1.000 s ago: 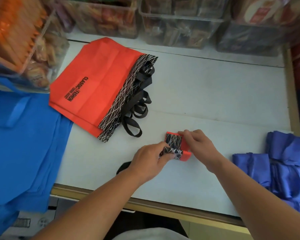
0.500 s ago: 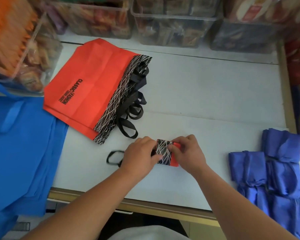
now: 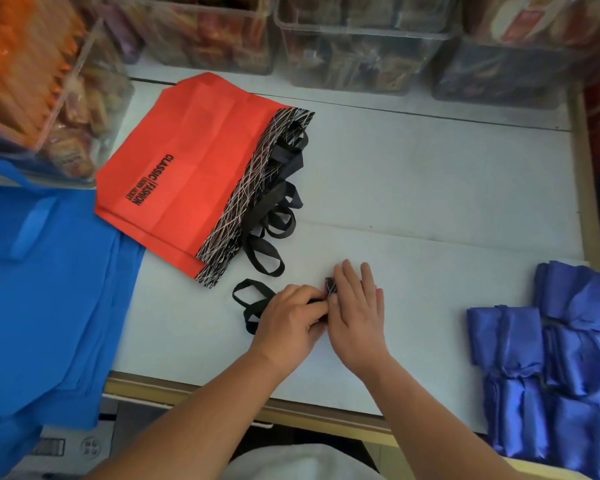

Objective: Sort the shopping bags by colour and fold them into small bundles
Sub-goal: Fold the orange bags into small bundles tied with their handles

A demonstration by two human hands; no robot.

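R hand (image 3: 355, 313) flat, fingers straight, pressing red bundle (image 3: 330, 285); L hand (image 3: 288, 323) grips its 9 o'clock end.

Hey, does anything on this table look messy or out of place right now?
Nothing is spilled or damaged. One loose end: the red bundle pressed under the right hand and gripped by the left hand has its black handles trailing untucked to the left. The flat blue bags overhang the left edge of the table.

We see a white table (image 3: 430, 188) w/ tan edge trim (image 3: 187, 389) in front. Clear plastic bins (image 3: 357, 46) of pkgd snacks line the back; another bin (image 3: 49, 81) sits at left. Soft, even light.
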